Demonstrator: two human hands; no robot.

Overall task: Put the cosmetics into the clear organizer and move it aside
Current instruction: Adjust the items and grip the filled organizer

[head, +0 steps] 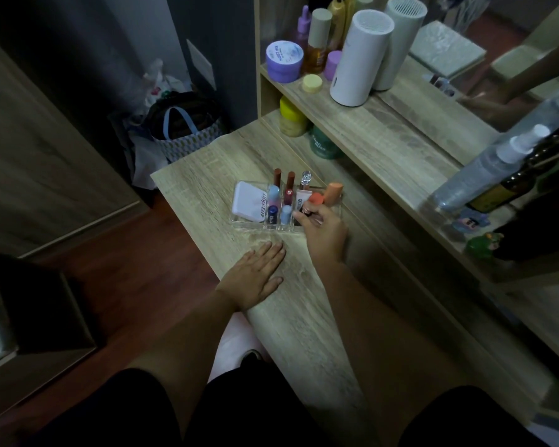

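The clear organizer (pixel 239 221) stands on the wooden tabletop (pixel 200 188). It holds a white compact (pixel 247 203), several lip tubes (pixel 289 188), small blue sticks (pixel 286 214) and two orange pieces (pixel 333 192). My right hand (pixel 323 232) is at the organizer's near right corner, with its fingers pinched on a small dark cosmetic (pixel 305 214) at a front slot. My left hand (pixel 255 275) lies flat on the tabletop in front of the organizer, fingers apart, holding nothing.
A raised shelf (pixel 384 130) behind carries jars, bottles and a white cylinder (pixel 359 59). A mirror stands at the right with spray bottles (pixel 484 169) near it. A bag (pixel 188 130) sits on the floor beyond the table's left end.
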